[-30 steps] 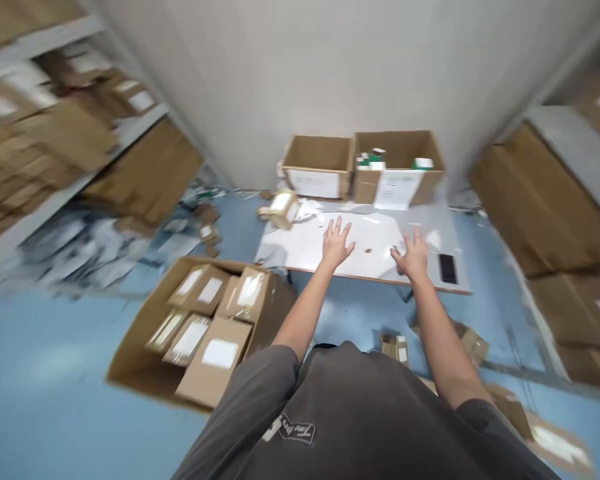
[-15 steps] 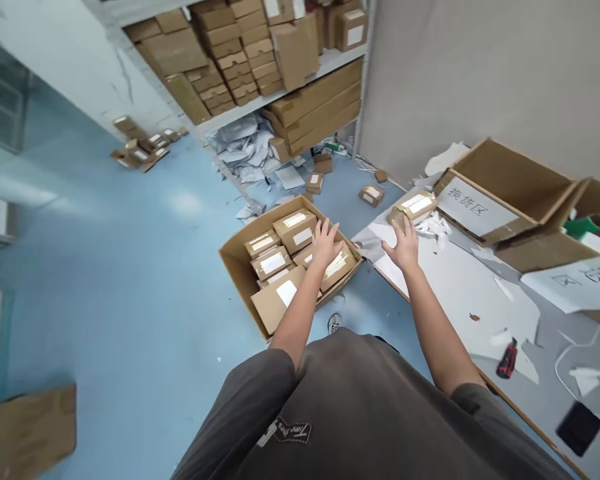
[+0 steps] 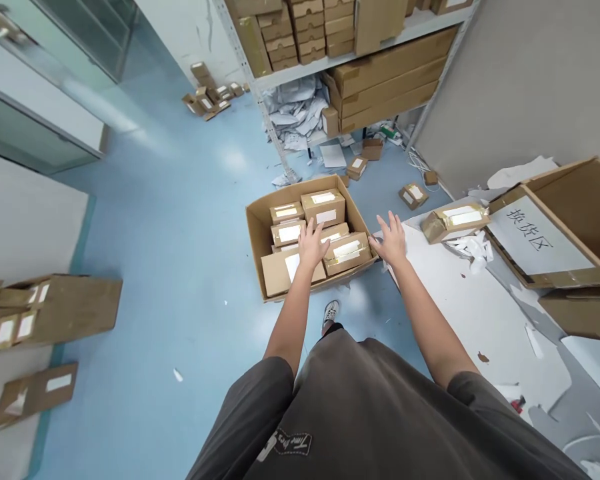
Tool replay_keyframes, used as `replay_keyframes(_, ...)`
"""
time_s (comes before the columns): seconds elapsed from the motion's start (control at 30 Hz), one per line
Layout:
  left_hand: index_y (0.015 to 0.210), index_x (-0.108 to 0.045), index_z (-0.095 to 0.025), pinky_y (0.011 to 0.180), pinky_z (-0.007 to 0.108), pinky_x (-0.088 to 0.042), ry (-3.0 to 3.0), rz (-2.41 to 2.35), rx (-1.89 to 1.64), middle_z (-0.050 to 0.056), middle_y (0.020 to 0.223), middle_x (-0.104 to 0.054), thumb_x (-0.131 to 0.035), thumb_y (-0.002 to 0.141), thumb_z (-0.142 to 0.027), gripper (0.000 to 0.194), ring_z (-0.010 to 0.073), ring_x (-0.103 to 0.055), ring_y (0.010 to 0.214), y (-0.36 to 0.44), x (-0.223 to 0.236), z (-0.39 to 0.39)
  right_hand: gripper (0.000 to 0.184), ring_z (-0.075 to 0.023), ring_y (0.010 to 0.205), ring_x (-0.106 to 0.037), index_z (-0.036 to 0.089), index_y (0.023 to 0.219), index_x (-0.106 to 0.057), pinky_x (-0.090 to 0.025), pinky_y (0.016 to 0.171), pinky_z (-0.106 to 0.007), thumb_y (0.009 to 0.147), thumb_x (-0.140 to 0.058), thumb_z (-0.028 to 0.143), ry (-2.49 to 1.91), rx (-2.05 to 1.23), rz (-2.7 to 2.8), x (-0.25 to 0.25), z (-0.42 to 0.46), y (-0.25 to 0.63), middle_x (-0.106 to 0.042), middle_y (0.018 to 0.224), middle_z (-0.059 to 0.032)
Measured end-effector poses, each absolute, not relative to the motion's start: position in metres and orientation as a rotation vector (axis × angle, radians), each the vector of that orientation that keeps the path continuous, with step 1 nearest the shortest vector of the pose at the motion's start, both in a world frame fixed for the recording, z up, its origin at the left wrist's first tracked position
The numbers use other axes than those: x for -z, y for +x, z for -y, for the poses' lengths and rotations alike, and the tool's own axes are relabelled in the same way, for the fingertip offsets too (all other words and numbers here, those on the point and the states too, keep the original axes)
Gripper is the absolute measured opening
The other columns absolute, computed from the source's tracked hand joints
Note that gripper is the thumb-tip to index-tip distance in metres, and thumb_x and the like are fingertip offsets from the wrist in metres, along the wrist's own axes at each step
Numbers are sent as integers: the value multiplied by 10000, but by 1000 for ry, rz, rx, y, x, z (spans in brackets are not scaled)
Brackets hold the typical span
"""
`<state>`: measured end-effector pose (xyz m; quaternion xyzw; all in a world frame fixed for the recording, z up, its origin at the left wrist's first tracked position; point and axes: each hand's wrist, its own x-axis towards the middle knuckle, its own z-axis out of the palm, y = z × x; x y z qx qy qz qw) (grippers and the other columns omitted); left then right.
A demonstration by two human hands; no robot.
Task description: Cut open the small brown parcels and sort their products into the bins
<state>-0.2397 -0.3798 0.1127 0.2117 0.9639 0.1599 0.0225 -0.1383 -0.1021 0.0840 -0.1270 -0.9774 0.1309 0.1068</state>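
My left hand [image 3: 313, 247] is spread over a large open carton [image 3: 258, 227] on the floor, with nothing in its fingers. Packed inside are several small labelled cardboard boxes, among them a taped box [image 3: 347, 257] at the near right and a plain box [image 3: 276, 273] under my left hand. My right hand [image 3: 391, 241], fingers apart and holding nothing, is by the carton's right rim and the table's corner. Whether either hand touches cardboard, I cannot tell. Beyond my right hand a taped parcel [image 3: 455, 221] lies on the table [image 3: 445, 293].
A carton with a handwritten sign [image 3: 535, 233] stands on the table at right. Behind is a metal shelf [image 3: 325, 63] stacked with boxes, crumpled paper [image 3: 297, 110] on its bottom level. Small boxes [image 3: 413, 195] lie on the floor. More cartons [image 3: 80, 310] stand at left.
The view has swung left from the table to the carton on the floor. Both hands, first held over the table, are now over and beside that carton, still open.
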Motion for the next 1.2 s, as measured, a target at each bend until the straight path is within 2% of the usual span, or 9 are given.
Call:
replay_keyframes(0.17,1610,-529,-250,1333,537,-314,589,-2989,-490,98,1779,-342,-608,1023,-422,617,341,-204,1677,-206,-95,393,834,-455,1625,-222,184,1700,-385,-333,1243,-637,950,-650,433,-271,-392,2978,-67,124,-133,-238,1798,-183)
replay_keyframes(0.3,1607,-528,-214,1319,512,-346,590,-2915,-476,122,1771,-356,-637,1006,-407,641,341,-295,1641,-217,-73,392,810,-442,1616,-256,186,1692,-402,-358,1238,-616,952,-640,414,-279,-411,3040,-48,135,-146,-279,1785,-184)
replay_keyframes(0.47,1621,-502,-223,1262,467,-412,616,-2778,-385,140,1765,-360,-669,990,-394,675,339,-365,1597,-255,-23,377,759,-411,1606,-294,204,1680,-417,-406,1204,-570,970,-625,375,-382,-378,3137,-6,143,-183,-296,1783,-183)
replay_keyframes(0.6,1646,-447,-228,1192,431,-451,619,-2595,-220,180,1724,-407,-718,957,-360,752,347,-468,1511,-270,27,359,736,-393,1565,-359,193,1673,-424,-395,1209,-519,993,-639,373,-414,-334,3317,38,143,-206,-309,1772,-201)
replay_keyframes(0.73,1670,-388,-211,1172,451,-427,626,-2531,-60,225,1588,-541,-786,913,-391,875,376,-532,1418,-271,65,343,819,-402,1508,-411,186,1669,-424,-397,1194,-510,974,-716,505,-494,-366,3459,76,136,-215,-335,1745,-228)
replay_keyframes(0.87,1711,-317,-227,1139,462,-417,626,-2510,40,237,1520,-578,-796,915,-376,941,385,-571,1363,-276,81,333,1027,-446,1509,-376,230,1674,-415,-393,1187,-544,854,-803,710,-553,-322,3438,97,129,-222,-237,1786,-222)
replay_keyframes(1.03,1699,-347,-229,1089,450,-448,632,-2451,36,240,1429,-631,-745,953,-335,852,359,-661,1249,-286,84,331,1151,-455,1478,-428,219,1668,-409,-417,1170,-549,770,-823,808,-679,-335,3540,105,129,-238,-186,1794,-258)
replay_keyframes(1.2,1621,-477,-228,1054,432,-492,549,-2493,-47,217,1374,-681,-569,1031,-285,600,315,-708,1193,-290,81,333,1110,-468,1443,-454,168,1615,-447,-478,1097,-565,803,-750,860,-658,-243,3550,107,134,-242,-243,1750,-317)
